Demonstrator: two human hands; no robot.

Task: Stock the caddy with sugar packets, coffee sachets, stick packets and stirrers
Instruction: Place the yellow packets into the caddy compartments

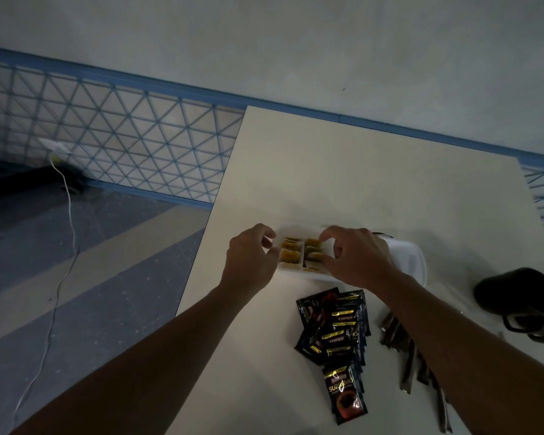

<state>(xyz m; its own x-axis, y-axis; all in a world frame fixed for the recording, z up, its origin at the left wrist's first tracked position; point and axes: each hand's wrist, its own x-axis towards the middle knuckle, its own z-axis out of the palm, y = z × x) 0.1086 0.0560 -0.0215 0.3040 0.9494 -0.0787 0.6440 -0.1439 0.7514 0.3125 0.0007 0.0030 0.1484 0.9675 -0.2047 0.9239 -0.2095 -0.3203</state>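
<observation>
Two bare hands – left hand (248,262), right hand (358,259). One white caddy (299,270) w/ approx. six yellow-brown packets (288,255) showing in its compartments. One loose pile of black coffee sachets (336,337) – roughly eight, overlapping, exact no. unclear. One row of brown stick packets (402,350), partly hidden by an arm, count unclear. One black object (522,296) at right.

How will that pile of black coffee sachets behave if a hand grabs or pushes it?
The coffee sachets look glossy, so probably slippery. They lie fanned and overlapping on the table, so a push would likely spread the pile rather than move it whole. Thin and flat, each probably flexes and weighs little.
</observation>
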